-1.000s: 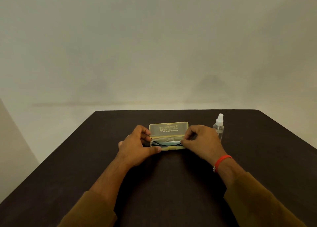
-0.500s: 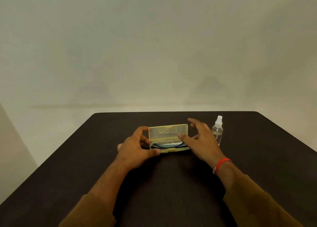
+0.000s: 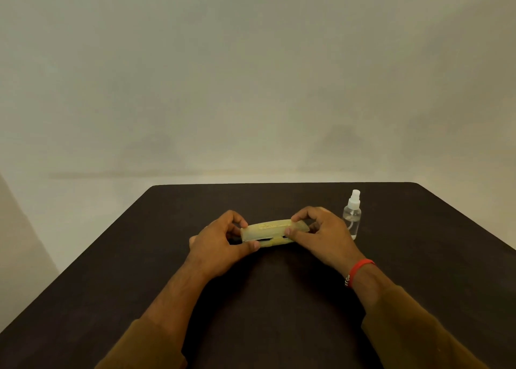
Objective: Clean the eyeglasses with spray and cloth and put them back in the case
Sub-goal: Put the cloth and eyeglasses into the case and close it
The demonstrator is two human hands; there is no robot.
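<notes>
A yellow translucent eyeglass case (image 3: 272,231) lies in the middle of the dark table (image 3: 279,299), its lid lowered almost flat with a thin dark gap left along the front. The eyeglasses inside are hidden apart from a dark sliver in that gap. My left hand (image 3: 220,243) grips the case's left end, thumb at the front. My right hand (image 3: 318,233) holds the right end, fingers on the lid and thumb at the front edge. A clear spray bottle (image 3: 352,215) with a white nozzle stands upright just right of my right hand. No cloth is in view.
The table's far edge runs a short way behind the case, with a pale wall beyond it. A red band circles my right wrist (image 3: 360,268). Bare dark tabletop lies between my forearms and on both sides.
The lid, upright a second ago, has been swung down over the glasses by my right hand. My left hand has stayed on the left end.
</notes>
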